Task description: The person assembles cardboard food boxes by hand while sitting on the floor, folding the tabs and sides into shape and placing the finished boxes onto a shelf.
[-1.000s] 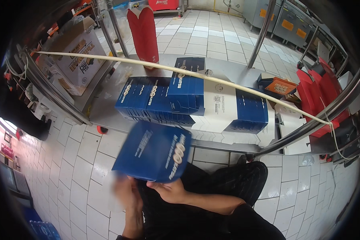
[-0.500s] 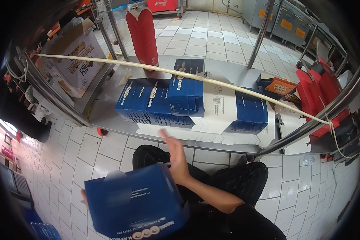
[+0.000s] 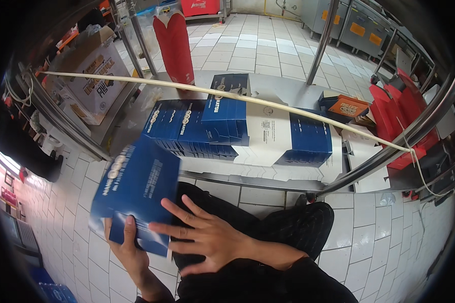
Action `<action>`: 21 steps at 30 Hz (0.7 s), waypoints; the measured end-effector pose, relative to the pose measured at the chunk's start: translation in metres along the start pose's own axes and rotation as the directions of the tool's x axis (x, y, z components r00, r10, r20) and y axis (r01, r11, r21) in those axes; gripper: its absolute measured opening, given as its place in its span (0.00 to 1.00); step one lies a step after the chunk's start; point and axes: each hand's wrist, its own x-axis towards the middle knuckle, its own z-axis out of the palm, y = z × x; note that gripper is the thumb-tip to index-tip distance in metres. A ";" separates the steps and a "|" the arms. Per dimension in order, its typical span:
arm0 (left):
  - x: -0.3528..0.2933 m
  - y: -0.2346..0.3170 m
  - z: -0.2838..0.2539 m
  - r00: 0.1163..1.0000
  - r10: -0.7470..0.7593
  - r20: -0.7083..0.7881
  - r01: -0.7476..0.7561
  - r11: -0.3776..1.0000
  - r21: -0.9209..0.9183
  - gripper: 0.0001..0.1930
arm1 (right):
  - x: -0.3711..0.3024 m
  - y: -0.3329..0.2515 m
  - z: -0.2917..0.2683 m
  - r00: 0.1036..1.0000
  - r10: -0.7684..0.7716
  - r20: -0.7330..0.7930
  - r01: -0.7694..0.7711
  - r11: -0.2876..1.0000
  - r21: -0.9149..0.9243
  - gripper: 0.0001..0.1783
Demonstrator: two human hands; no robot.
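Observation:
In front of me, at lower left, is a blue cardboard box (image 3: 136,184) with white printing, tilted on its side. My left hand (image 3: 129,247) grips its near end, thumb on the outer face and the other fingers mostly hidden behind it. My right hand (image 3: 210,237) is beside the box with fingers spread; its fingertips are at the box's near right edge, and whether they touch it I cannot tell. Beyond, on a metal shelf (image 3: 207,184), lie stacked blue and white folded cartons (image 3: 182,121), with a blue carton (image 3: 225,113) on top.
A pale stick (image 3: 227,94) crosses above the stacks, tied between metal posts. Red cartons (image 3: 174,50) stand behind; more red cartons (image 3: 402,118) and an orange box (image 3: 346,105) sit at right. A large cardboard box (image 3: 93,83) is at left, near a person's dark-clothed leg (image 3: 28,151).
The blue box has turned and moved up toward the shelf. My left hand has come into view gripping it. My right hand has moved down, its fingers now spread beside the box.

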 end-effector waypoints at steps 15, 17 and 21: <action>-0.001 -0.024 0.018 0.919 -0.039 0.392 0.124 0.974 -0.192 0.14 | -0.009 0.000 -0.016 0.941 0.294 -0.166 -0.238 0.926 0.293 0.36; -0.001 -0.005 0.024 0.911 -0.139 0.387 0.234 0.949 -0.209 0.17 | -0.011 0.008 -0.024 0.975 0.206 -0.077 -0.164 0.914 0.372 0.31; -0.010 0.009 0.008 0.885 -0.191 0.425 0.094 0.967 0.238 0.19 | -0.015 0.015 -0.031 0.991 0.128 -0.042 -0.095 0.885 0.456 0.21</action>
